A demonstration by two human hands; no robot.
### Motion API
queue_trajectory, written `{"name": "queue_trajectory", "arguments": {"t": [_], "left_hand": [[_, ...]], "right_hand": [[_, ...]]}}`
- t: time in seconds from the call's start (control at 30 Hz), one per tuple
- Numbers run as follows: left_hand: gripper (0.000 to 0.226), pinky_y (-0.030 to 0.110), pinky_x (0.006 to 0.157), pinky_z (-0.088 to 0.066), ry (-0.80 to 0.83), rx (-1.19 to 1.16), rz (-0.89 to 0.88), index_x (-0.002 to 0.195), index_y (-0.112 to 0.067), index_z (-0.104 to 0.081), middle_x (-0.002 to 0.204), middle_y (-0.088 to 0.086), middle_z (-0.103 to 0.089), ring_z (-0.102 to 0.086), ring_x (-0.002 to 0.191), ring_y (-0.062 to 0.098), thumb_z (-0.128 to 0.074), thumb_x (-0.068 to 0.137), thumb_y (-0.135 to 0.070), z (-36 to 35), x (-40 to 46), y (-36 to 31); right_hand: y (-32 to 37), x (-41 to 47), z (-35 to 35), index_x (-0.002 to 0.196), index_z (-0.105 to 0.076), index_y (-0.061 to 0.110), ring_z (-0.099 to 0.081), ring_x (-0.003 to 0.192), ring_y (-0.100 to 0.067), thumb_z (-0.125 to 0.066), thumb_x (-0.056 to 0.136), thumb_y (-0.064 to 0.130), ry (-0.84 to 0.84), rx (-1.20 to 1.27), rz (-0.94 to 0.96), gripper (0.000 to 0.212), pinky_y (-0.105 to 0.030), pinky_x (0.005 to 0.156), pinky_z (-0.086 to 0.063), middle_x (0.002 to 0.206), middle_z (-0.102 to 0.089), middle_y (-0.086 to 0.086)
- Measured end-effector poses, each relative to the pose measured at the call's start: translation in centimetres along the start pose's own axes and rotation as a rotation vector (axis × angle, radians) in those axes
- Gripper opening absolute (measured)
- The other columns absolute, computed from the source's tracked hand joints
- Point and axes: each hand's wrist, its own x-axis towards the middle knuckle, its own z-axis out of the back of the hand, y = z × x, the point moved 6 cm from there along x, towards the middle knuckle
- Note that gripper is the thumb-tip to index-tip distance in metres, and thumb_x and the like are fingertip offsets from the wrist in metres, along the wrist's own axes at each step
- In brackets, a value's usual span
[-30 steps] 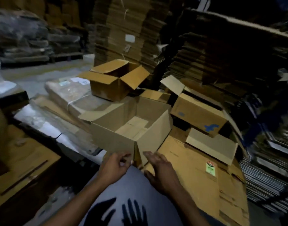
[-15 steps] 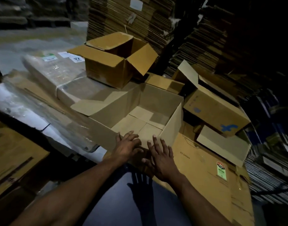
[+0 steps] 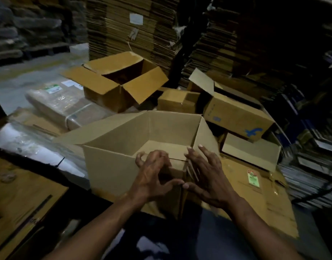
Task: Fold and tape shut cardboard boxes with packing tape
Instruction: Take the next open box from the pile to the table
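At near corner of box (image 3: 112, 166), both hands now lower.

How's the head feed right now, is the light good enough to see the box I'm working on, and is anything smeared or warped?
Head view: dim overall; the open box at centre is lit well enough to read its walls, while the top right corner falls into near black. Left hand and right hand show slight motion blur. Wide-angle bending curves the cardboard stacks at the edges.

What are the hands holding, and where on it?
The open cardboard box, at its near corner. The left hand hooks curled fingers over the near top edge; the right hand lies with straight fingers against the side by that corner.
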Motion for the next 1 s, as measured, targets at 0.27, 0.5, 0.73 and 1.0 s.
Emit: {"name": "queue_trajectory", "arguments": {"t": [0.27, 0.5, 0.73, 1.0], "left_hand": [[0.064, 0.058, 0.095, -0.032, 0.027, 0.018, -0.149, 0.086, -0.02, -0.06, 0.104, -0.003, -0.052, -0.058, 0.103, 0.023, -0.053, 0.092, -0.083, -0.7, -20.7, -9.9], [0.044, 0.058, 0.084, -0.035, -0.051, -0.027, -0.163, 0.066, -0.022, -0.051, 0.088, -0.009, -0.052, -0.057, 0.087, 0.012, -0.083, 0.087, -0.043, -0.4, -28.8, -13.0], [0.032, 0.048, 0.104, -0.042, 0.001, 0.224, -0.003, 0.099, -0.027, -0.07, 0.135, 0.001, -0.055, -0.053, 0.128, 0.024, -0.082, 0.089, -0.054, 1.6, -31.9, -12.1], [0.065, 0.044, 0.108, -0.048, -0.414, -0.551, 1.102, 0.132, -0.027, -0.067, 0.136, 0.003, -0.067, -0.063, 0.122, 0.021, -0.058, 0.097, -0.081, 3.1, -38.4, -7.4]], "right_hand": [[6.8, -19.1, -5.4, 0.131, -0.072, 0.032, -0.028, 0.161, -0.027, -0.068, 0.091, 0.075, 0.079, 0.022, 0.147, 0.059, -0.067, 0.12, -0.029, 0.158, -0.053, 0.002], [14.0, -30.4, -7.1, 0.124, -0.076, 0.034, -0.05, 0.148, -0.024, -0.064, 0.094, 0.073, 0.002, -0.008, 0.093, 0.05, -0.062, 0.121, -0.028, 0.14, -0.067, 0.007], [17.9, -34.6, -6.8, 0.147, -0.061, 0.043, -0.024, 0.16, -0.011, -0.037, 0.106, 0.073, 0.114, 0.041, -0.075, 0.056, -0.055, 0.129, -0.012, 0.165, -0.046, 0.014], [16.4, -32.2, -4.2, 0.153, -0.053, 0.045, -0.007, 0.164, -0.009, -0.027, 0.103, 0.08, 0.1, 0.034, -0.156, 0.066, -0.05, 0.131, -0.013, 0.171, -0.034, 0.011]]}}
